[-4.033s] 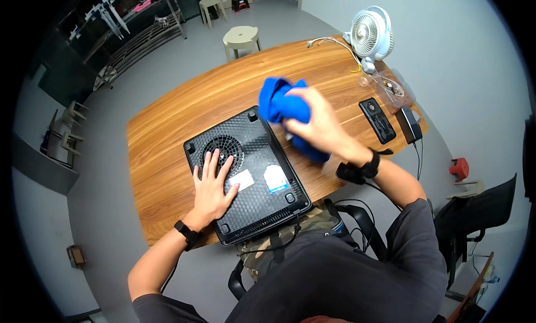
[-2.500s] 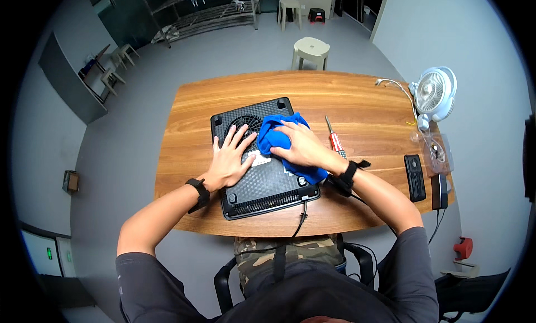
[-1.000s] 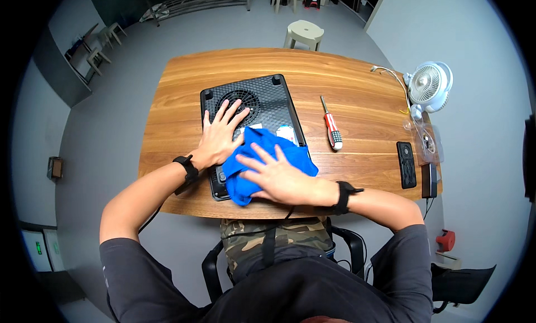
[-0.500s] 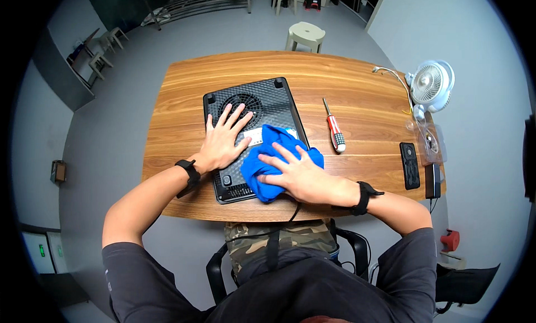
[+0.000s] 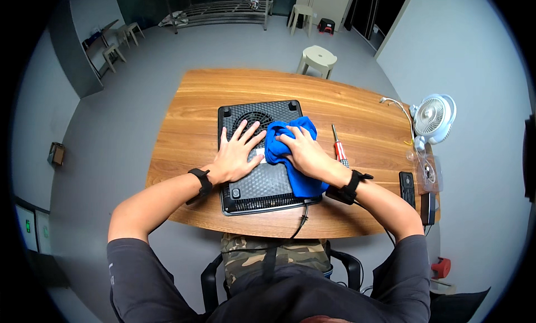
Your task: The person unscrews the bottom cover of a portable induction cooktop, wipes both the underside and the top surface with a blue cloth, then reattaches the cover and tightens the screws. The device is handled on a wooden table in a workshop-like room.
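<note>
A black induction cooker (image 5: 262, 186) lies upside down on the table, its underside showing a round fan grille (image 5: 252, 117), rubber feet and a vent strip along the near edge. My left hand (image 5: 237, 158) presses flat on its left half with spread fingers, the fingertips at the grille. A bunched blue cloth (image 5: 308, 183) is under my right hand (image 5: 307, 151), whose fingers curl into it against the cooker's right side. Part of the cloth trails toward the near right corner. A pale label (image 5: 261, 153) is partly covered between the hands. Both wrists wear black bands.
Right of the cooker is a red-handled screwdriver (image 5: 340, 151), partly behind my right arm. A power cord (image 5: 302, 222) hangs over the near edge. Along the table's right side are a white fan (image 5: 432, 117), a black phone-like slab (image 5: 407, 189) and a clear plastic box (image 5: 431, 172).
My right hand has pushed the blue cloth away from me along the cooker's right side, and its fingers have curled in more. My left hand stays on the cooker. The whole view has shifted.
</note>
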`<state>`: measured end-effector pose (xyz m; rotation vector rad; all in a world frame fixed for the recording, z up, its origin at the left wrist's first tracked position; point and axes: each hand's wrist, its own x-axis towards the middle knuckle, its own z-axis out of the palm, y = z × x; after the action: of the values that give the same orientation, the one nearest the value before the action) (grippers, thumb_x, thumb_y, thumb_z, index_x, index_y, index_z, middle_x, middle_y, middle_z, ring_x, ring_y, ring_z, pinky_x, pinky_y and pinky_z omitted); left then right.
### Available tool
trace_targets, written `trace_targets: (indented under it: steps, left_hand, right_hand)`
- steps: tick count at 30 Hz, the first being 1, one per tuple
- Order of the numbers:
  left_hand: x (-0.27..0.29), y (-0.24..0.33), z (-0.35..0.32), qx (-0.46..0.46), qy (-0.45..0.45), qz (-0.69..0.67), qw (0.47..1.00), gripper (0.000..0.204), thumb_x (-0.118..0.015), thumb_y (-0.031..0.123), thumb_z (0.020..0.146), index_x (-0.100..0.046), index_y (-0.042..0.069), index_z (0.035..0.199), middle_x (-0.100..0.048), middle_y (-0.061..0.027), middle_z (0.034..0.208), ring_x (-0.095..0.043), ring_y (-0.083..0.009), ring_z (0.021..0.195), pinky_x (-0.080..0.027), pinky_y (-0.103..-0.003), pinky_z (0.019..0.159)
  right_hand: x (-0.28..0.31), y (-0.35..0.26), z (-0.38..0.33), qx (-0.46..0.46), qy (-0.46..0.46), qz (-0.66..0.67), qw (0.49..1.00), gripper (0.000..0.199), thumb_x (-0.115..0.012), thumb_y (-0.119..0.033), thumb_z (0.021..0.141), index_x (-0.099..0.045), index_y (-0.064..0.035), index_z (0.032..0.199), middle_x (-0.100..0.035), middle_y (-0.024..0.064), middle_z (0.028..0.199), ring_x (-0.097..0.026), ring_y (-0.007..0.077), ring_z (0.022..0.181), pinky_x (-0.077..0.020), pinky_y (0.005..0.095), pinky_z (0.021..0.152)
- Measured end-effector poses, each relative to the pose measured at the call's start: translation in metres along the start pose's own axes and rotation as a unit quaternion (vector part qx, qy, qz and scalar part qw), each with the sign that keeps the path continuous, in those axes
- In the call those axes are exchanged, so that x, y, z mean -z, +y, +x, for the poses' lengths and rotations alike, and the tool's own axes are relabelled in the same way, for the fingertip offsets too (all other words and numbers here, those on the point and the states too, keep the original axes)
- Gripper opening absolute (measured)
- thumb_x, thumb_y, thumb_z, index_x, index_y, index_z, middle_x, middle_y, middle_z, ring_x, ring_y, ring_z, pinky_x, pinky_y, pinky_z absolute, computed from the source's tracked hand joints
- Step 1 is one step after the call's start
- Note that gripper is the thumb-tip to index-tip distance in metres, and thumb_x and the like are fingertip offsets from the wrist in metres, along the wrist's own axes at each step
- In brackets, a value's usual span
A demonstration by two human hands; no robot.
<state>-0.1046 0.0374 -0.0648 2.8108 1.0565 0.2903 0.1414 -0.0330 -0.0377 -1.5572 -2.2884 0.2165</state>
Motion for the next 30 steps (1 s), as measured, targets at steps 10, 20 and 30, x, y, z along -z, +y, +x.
trace_targets:
  steps: [10, 20, 30]
  left_hand:
    - [-0.004, -0.005, 0.0, 0.007, -0.01, 0.002, 1.0, 0.064, -0.052, 0.053, 0.099, -0.048, 0.017, 0.153, -0.027, -0.0116, 0.17, -0.018, -0.0373, 0.158, -0.013, -0.079, 0.116]
    - [-0.006, -0.003, 0.002, -0.005, 0.006, -0.01, 1.0, 0.069, -0.057, 0.048, 0.098, -0.039, 0.02, 0.159, -0.024, -0.0093, 0.171, -0.017, -0.0376, 0.158, -0.014, -0.077, 0.117]
    - [0.0, -0.002, 0.0, 0.001, 0.002, -0.03, 1.0, 0.069, -0.057, 0.048, 0.097, -0.04, 0.02, 0.158, -0.022, -0.0093, 0.172, -0.015, -0.038, 0.158, -0.013, -0.079, 0.116]
  right_hand:
    - [0.017, 0.011, 0.076, -0.058, -0.039, -0.016, 0.997, 0.046, -0.072, -0.014, 0.09, -0.059, -0.0115, 0.134, -0.056, 0.025, 0.128, -0.056, 0.0494, 0.119, -0.0515, 0.0594, 0.096]
    - [0.01, 0.091, 0.149, -0.093, -0.089, -0.03, 0.991, 0.06, -0.074, -0.044, 0.09, -0.061, -0.0079, 0.136, -0.061, 0.0247, 0.134, -0.058, 0.0458, 0.126, -0.0497, 0.0551, 0.103]
    - [0.0, 0.079, 0.19, -0.085, -0.147, -0.004, 0.985, 0.058, -0.061, -0.052, 0.097, -0.067, -0.0047, 0.131, -0.071, 0.0271, 0.119, -0.065, 0.0455, 0.115, -0.0506, 0.0496, 0.101]
